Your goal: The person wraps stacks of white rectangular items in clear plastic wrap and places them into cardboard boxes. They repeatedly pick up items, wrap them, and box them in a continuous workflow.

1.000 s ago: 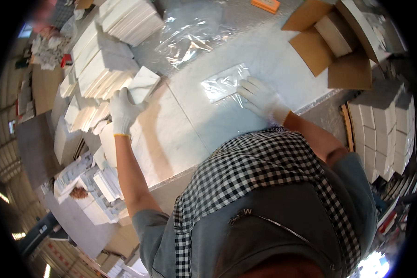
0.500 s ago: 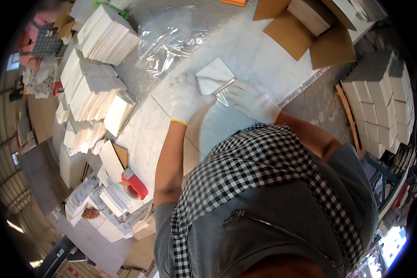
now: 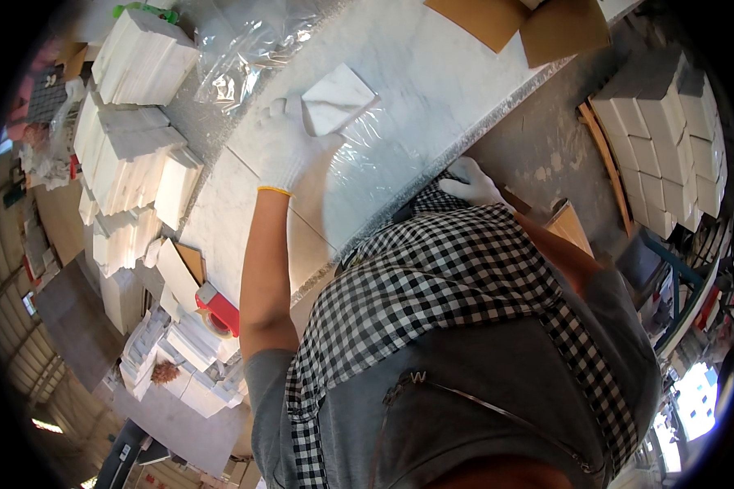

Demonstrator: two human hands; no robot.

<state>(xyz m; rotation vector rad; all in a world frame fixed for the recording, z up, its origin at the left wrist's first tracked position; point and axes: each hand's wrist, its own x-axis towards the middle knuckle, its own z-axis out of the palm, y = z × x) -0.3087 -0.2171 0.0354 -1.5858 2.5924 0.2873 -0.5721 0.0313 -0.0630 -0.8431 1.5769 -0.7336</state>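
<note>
A square white marble-like tile (image 3: 337, 99) with grey veining lies on the pale worktable, set askew. My left hand (image 3: 288, 145), in a white glove with a yellow cuff, rests along the tile's left side. Its fingers are stretched, and its thumb reaches toward the lower edge. Clear plastic film (image 3: 377, 153) spreads on the tabletop just below the tile. Beyond the table's near edge, my right hand (image 3: 471, 184), gloved too, is by the front of my checked apron (image 3: 457, 244). Its fingers are loosely bent and apart, and no object shows in them.
Stacked white tiles (image 3: 139, 155) line the left side, with a red tape dispenser (image 3: 218, 310) below them. More clear plastic (image 3: 249, 53) lies at the back. An opened cardboard box (image 3: 563, 33) stands at far right. Piled white blocks (image 3: 661, 138) sit beyond the table edge (image 3: 465, 143).
My right hand has left the film beside the tile and drawn back to the apron. My left hand stays by the tile. The whole view has shifted, so the table appears higher and farther left.
</note>
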